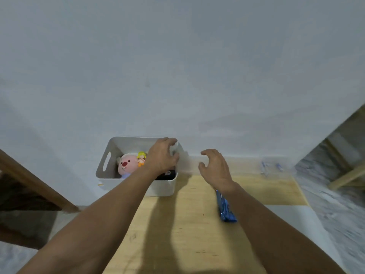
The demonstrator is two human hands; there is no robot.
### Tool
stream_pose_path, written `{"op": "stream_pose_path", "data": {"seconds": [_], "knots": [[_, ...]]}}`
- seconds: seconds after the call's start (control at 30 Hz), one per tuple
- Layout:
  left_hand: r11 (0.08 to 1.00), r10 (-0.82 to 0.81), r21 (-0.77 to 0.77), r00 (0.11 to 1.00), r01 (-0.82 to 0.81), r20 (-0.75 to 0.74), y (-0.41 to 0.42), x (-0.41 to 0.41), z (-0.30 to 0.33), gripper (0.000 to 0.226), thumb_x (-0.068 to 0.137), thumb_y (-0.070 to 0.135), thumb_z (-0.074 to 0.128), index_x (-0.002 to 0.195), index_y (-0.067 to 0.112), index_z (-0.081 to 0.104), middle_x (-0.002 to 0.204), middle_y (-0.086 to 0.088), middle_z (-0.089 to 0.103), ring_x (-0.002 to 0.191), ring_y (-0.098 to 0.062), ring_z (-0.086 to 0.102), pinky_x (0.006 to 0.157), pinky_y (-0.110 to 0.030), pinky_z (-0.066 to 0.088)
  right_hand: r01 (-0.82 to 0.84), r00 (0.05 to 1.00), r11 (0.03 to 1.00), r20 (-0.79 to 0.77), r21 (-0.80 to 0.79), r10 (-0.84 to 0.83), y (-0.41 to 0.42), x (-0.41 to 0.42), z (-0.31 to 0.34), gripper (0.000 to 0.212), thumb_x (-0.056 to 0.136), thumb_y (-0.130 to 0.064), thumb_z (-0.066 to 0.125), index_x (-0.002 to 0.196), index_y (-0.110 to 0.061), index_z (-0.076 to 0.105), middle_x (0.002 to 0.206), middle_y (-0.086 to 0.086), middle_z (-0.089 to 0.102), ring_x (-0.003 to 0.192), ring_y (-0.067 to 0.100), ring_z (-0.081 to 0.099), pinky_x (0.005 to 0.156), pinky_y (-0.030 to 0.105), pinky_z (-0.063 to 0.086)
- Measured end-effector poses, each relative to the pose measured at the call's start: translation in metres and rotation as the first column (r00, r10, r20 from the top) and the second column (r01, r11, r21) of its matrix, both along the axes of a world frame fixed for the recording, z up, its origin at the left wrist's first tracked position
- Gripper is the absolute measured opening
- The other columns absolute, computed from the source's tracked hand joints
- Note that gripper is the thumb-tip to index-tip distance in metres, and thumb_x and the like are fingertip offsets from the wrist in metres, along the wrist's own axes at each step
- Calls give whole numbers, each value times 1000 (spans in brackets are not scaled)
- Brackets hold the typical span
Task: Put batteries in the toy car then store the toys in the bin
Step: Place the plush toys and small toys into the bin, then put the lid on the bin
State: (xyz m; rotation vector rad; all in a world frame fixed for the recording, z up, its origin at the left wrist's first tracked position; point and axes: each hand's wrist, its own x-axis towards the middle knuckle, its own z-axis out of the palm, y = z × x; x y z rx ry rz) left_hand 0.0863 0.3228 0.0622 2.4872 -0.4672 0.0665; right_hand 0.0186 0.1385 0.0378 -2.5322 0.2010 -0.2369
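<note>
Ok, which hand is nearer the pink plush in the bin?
Left. The left hand grips the white bin's far right rim beside the pink plush; the right hand hovers over the table, right of the bin.

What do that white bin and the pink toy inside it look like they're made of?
The white bin looks like matte moulded plastic: smooth thin walls, rounded corners and a cut-out handle slot. The pink toy seems to be soft plush fabric, with a rounded stuffed shape and no shine, though blur leaves the texture uncertain.

A shiny blue packet (225,209) lies on the wooden tabletop (187,224). A plain white wall (177,66) stands behind. Clear wrappers (271,167) sit far right.
</note>
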Motion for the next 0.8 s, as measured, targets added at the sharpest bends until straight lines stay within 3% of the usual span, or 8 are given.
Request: {"op": "stream_pose_path", "data": {"seconds": [0.27, 0.5, 0.7, 0.8], "knots": [[985, -170, -2, 985, 170, 0, -102, -57, -1, 41, 86, 27, 62, 125, 14, 61, 110, 2, 67, 101, -20, 60, 87, -32, 48, 153, 984, 988, -95, -2, -152, -104, -65, -4, 39, 87, -13, 58, 126, -12, 57, 133, 6, 54, 125, 22, 49, 103, 31, 38], [952, -287, 39, 926, 305, -246, -180, -111, -15, 47, 86, 28, 63, 131, 17, 57, 121, 3, 64, 105, -18, 59, 91, -32, 49, 257, 955, 966, -149, -22, -257, -192, -124, -17, 38, 84, -15, 63, 121, -10, 61, 125, 10, 60, 113, 27, 57, 99, 32, 42], [948, -270, 45, 873, 314, -405, -222, -154, -44, 39, 88, 26, 63, 124, 13, 61, 119, 1, 64, 93, -15, 59, 82, -24, 46, 299, 926, 954, -237, -20, -295, -245, -165, -32, 39, 85, -16, 62, 124, -9, 59, 127, 10, 59, 116, 26, 57, 99, 33, 44], [942, -243, 100, 858, 319, -452, -236, -174, -56, 38, 87, 22, 64, 122, 9, 62, 116, -3, 64, 100, -19, 61, 83, -26, 48, 317, 902, 948, -303, -17, -307, -266, -184, -43, 44, 84, -17, 63, 126, -7, 58, 127, 12, 60, 117, 28, 56, 99, 32, 43]]}}
